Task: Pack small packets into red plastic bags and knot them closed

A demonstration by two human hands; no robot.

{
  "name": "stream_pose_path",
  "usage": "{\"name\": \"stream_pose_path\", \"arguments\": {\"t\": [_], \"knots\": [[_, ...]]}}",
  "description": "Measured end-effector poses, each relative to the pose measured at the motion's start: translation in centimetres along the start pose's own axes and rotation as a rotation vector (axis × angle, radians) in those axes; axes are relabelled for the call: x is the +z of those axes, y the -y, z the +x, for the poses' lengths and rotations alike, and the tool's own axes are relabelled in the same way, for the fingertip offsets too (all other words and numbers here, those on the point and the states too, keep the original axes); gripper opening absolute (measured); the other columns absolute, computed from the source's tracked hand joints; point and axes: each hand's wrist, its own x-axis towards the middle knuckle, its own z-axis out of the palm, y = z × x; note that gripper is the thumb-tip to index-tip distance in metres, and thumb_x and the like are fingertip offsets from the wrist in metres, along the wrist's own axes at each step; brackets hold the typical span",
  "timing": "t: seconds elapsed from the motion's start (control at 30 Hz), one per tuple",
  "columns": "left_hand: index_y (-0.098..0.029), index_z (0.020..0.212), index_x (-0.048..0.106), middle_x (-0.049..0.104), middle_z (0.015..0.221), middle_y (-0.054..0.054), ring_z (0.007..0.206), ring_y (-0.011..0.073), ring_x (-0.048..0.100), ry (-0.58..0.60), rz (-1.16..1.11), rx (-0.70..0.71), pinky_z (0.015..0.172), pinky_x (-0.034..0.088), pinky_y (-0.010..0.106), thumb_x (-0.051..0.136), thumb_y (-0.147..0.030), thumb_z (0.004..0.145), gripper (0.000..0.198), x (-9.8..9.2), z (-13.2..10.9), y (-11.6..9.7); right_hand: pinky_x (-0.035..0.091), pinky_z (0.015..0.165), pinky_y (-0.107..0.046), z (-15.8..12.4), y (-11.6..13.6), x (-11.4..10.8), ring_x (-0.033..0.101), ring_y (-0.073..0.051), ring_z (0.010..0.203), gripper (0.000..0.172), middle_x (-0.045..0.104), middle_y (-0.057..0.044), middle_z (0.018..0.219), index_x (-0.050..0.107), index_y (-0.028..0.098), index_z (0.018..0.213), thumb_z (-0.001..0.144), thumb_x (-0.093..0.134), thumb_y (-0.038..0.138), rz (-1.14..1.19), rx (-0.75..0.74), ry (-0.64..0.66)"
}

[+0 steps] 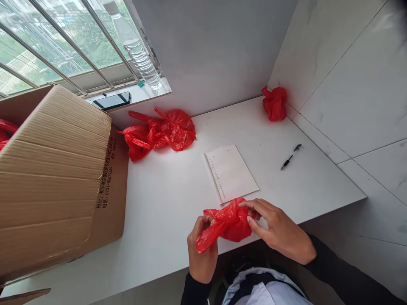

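A person in dark sleeves grips a knotted red bag (238, 222) at the near edge of a white table (159, 237). The left hand (203, 250) has its fingers curled around the bag's loose end, while the right hand (276, 226) pinches the opposite side near the knot between thumb and fingertips; whether the bag touches the tabletop cannot be told. Just beyond it lies a notebook (233, 173), a column of small marks down its left side, with a black pen (291, 157) to the right. A carton (51, 169) stands at left, red plastic (5, 132) showing inside. Farther back, tied bags (179, 129) sit bunched by the wall (216, 51), and a lone bag (275, 104) occupies the far corner. On the sill (144, 94), a phone (112, 101) lies near an upright clear bottle (137, 51) beside a barred window (74, 31).
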Motion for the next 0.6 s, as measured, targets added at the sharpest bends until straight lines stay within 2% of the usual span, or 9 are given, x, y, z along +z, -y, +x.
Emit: {"name": "stream_pose_path", "arguments": {"t": [0.1, 0.2, 0.23, 0.3, 0.37, 0.43, 0.5, 0.6], "knots": [[-0.022, 0.096, 0.061, 0.064, 0.089, 0.001, 0.077, 0.0152, 0.061, -0.038, 0.003, -0.009, 0.07, 0.051, 0.028, 0.054, -0.031, 0.097, 0.011, -0.7, 0.2, 0.0, 0.053, 0.082, -0.037, 0.1, -0.3, -0.4, 0.062, -0.02, 0.092, 0.024, 0.064, -0.004, 0.1, 0.06, 0.026, 0.116, 0.098, 0.046, 0.02, -0.014, -0.005, -0.036], [-0.026, 0.107, 0.066, 0.063, 0.104, 0.004, 0.095, 0.0182, 0.062, -0.123, 0.074, 0.073, 0.08, 0.052, 0.031, 0.052, -0.029, 0.099, 0.016, -1.1, 0.7, -0.8, 0.054, 0.081, -0.035, 0.2, -0.3, -0.3, 0.064, -0.02, 0.094, 0.024, 0.066, -0.004, 0.103, 0.062, 0.028, 0.115, 0.098, 0.046, 0.021, -0.019, -0.036, -0.044], [-0.027, 0.112, 0.066, 0.061, 0.111, 0.005, 0.103, 0.0197, 0.061, -0.117, 0.114, 0.124, 0.084, 0.053, 0.032, 0.053, -0.028, 0.098, 0.019, -1.1, 0.9, -1.2, 0.055, 0.08, -0.035, 0.3, -0.2, -0.2, 0.064, -0.02, 0.094, 0.024, 0.066, -0.004, 0.104, 0.062, 0.029, 0.115, 0.098, 0.046, 0.021, -0.019, -0.044, -0.046], [-0.029, 0.119, 0.066, 0.059, 0.119, 0.007, 0.113, 0.0228, 0.058, -0.014, 0.221, 0.234, 0.091, 0.052, 0.036, 0.058, -0.026, 0.095, 0.026, -0.8, 1.4, -1.9, 0.055, 0.08, -0.034, 0.5, 0.0, 0.1, 0.064, -0.02, 0.095, 0.025, 0.066, -0.004, 0.105, 0.061, 0.029, 0.115, 0.098, 0.046, 0.021, -0.014, -0.054, -0.037], [-0.028, 0.117, 0.067, 0.061, 0.115, 0.007, 0.11, 0.0236, 0.057, 0.11, 0.315, 0.324, 0.09, 0.053, 0.038, 0.063, -0.023, 0.092, 0.026, -0.4, 1.8, -2.2, 0.055, 0.082, -0.035, 0.6, 0.2, 0.1, 0.064, -0.02, 0.095, 0.025, 0.066, -0.003, 0.104, 0.061, 0.029, 0.113, 0.097, 0.045, 0.019, 0.0, -0.052, -0.017], [-0.025, 0.107, 0.068, 0.064, 0.102, 0.006, 0.1, 0.0217, 0.058, 0.14, 0.355, 0.366, 0.084, 0.052, 0.035, 0.063, -0.02, 0.092, 0.017, -0.3, 2.1, -2.1, 0.055, 0.082, -0.035, 0.6, 0.1, -0.2, 0.064, -0.019, 0.092, 0.023, 0.066, -0.003, 0.102, 0.061, 0.029, 0.11, 0.096, 0.045, 0.018, 0.009, -0.03, -0.006], [-0.023, 0.097, 0.065, 0.064, 0.092, 0.003, 0.091, 0.0188, 0.058, 0.072, 0.317, 0.339, 0.078, 0.051, 0.032, 0.06, -0.018, 0.094, 0.008, -0.7, 2.3, -1.7, 0.055, 0.078, -0.034, 0.5, -0.4, -0.7, 0.063, -0.019, 0.087, 0.02, 0.064, -0.002, 0.098, 0.061, 0.028, 0.104, 0.095, 0.046, 0.018, 0.015, 0.019, -0.029], [-0.024, 0.094, 0.062, 0.063, 0.091, 0.002, 0.086, 0.017, 0.06, -0.067, 0.214, 0.173, 0.075, 0.051, 0.03, 0.058, -0.023, 0.096, 0.004, -1.8, 2.3, -1.3, 0.056, 0.075, -0.033, 0.3, -1.6, -1.7, 0.061, -0.02, 0.09, 0.017, 0.063, -0.003, 0.099, 0.06, 0.029, 0.096, 0.092, 0.047, 0.018, 0.021, 0.098, -0.08]]}}
